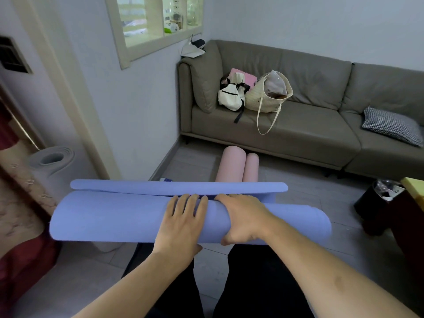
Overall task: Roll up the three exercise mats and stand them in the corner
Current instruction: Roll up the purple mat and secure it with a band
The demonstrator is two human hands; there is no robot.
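A blue exercise mat [110,216] lies across the view at waist height, nearly all rolled, with its loose end curled up along the far side. My left hand [183,219] lies flat on top of the roll, fingers straight. Beside it my right hand [243,216] grips the roll, fingers over the top and thumb underneath. A grey mat [54,159] stands rolled on end at the left by the door frame. On the floor ahead lies a pink mat [231,164], rolled, with a thinner pink roll [251,167] against it.
A grey-brown sofa [309,131] fills the far wall, carrying a white backpack [230,95], a straw tote [268,95] and a checked cushion [390,125]. A black bin [371,200] stands at the right beside dark furniture. A red curtain hangs at the left edge.
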